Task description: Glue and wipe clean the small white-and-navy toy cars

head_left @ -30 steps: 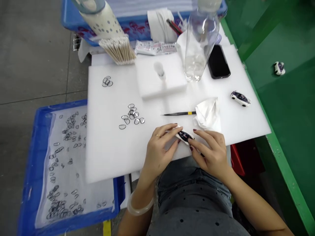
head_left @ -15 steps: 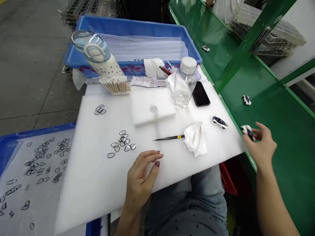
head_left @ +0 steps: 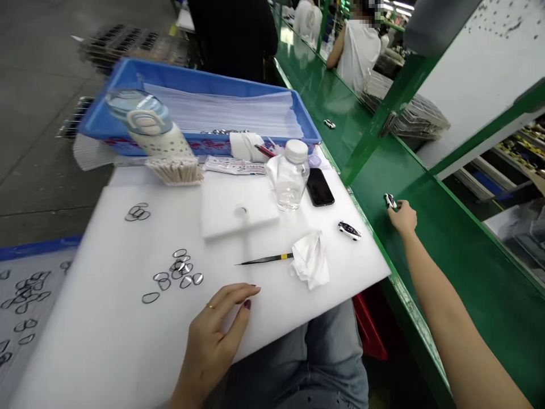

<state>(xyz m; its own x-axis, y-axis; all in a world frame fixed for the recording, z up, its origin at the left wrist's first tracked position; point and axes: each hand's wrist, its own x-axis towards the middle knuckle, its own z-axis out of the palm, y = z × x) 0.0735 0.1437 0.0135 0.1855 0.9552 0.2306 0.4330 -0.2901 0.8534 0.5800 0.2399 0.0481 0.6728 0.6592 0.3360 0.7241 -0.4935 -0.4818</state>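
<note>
My left hand point(head_left: 217, 329) lies flat on the white foam sheet point(head_left: 106, 318) with its fingers stretched out, holding nothing. It is nearest to a cluster of small clear lens-shaped parts point(head_left: 179, 270) and black tweezers point(head_left: 266, 259). My right arm reaches out over the green conveyor belt point(head_left: 460, 255). There my right hand point(head_left: 402, 218) is curled with its fingertips pinched on a small white and dark toy car point(head_left: 389, 200) at the belt's surface. Another toy car point(head_left: 349, 230) sits on the foam sheet near its right edge.
A crumpled tissue point(head_left: 310, 261), a clear bottle point(head_left: 292, 176), a black phone point(head_left: 320, 187), cotton swabs point(head_left: 174, 170) and a blue tray point(head_left: 200, 105) stand on or behind the sheet. One more toy car point(head_left: 329, 123) lies farther up the belt. Other people work at the belt's far end.
My right hand left my lap with the toy car and reached far right onto the green belt. My left hand let go and settled flat on the foam. The view tilted upward.
</note>
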